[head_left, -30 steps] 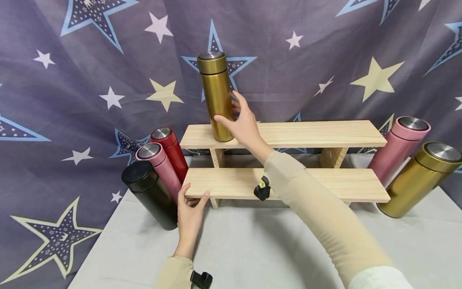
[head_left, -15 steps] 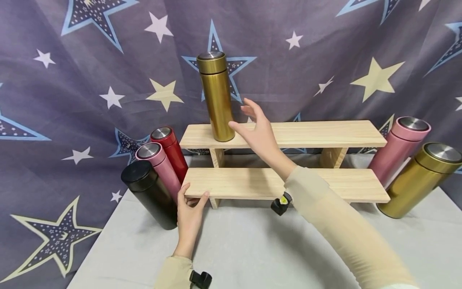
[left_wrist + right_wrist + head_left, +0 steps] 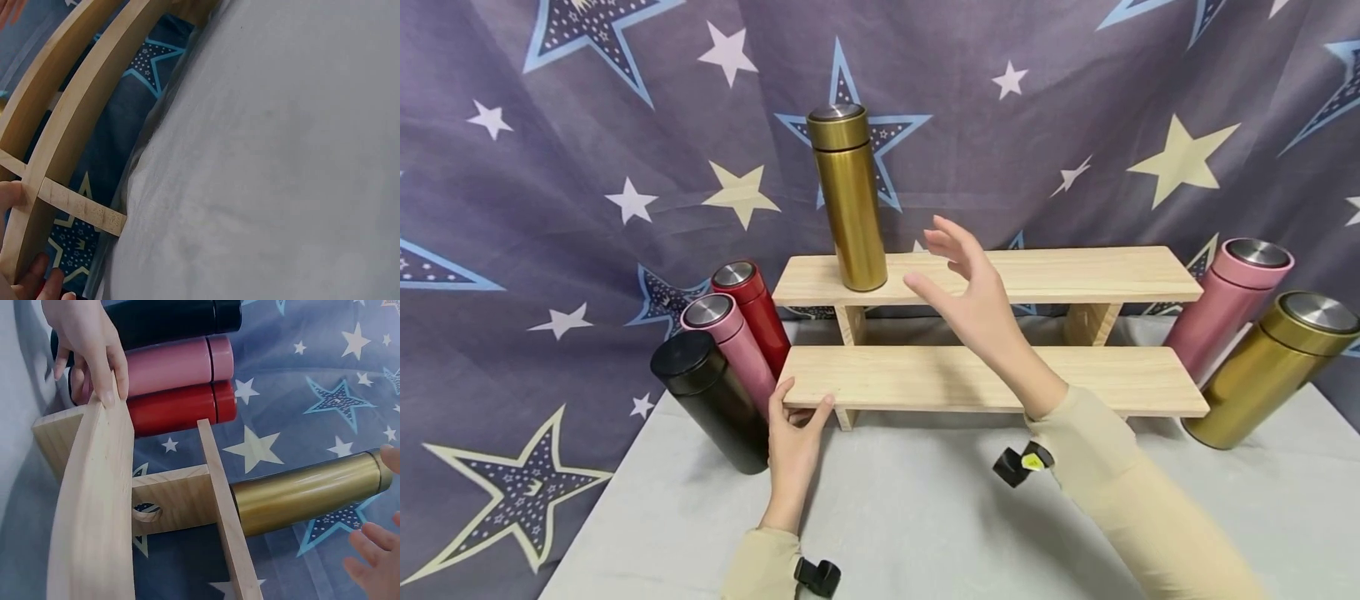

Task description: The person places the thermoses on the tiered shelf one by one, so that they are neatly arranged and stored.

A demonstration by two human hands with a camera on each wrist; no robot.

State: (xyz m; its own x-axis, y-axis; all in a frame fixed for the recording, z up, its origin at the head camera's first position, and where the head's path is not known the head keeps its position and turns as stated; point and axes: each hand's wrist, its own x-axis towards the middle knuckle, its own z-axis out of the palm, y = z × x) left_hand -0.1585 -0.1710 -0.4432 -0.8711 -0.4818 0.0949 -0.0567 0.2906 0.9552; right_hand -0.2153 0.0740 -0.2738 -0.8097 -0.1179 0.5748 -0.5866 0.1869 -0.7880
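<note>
A gold thermos (image 3: 852, 212) stands upright at the left part of the upper board of a two-tier wooden shelf (image 3: 1075, 275). To the right of this thermos my right hand (image 3: 973, 296) is in the air, fingers spread and gently bent, apart from it. My left hand (image 3: 795, 446) grips the left front corner of the lower board (image 3: 895, 379). In the left wrist view, its thumb (image 3: 11, 195) lies on one side of the board and its fingers on the other. Beside this hand stand a black thermos (image 3: 711, 400), a pink thermos (image 3: 730, 342) and a red thermos (image 3: 752, 312).
At the shelf's right end stand another pink thermos (image 3: 1228, 304) and a second gold thermos (image 3: 1273, 371). A pale cloth covers the table (image 3: 910, 517). Behind everything hangs a grey-purple curtain (image 3: 970, 167) printed with stars.
My right hand has let go of the gold thermos on the upper board and drawn back to the right and down. The thermos stays standing; my left hand keeps its place.
</note>
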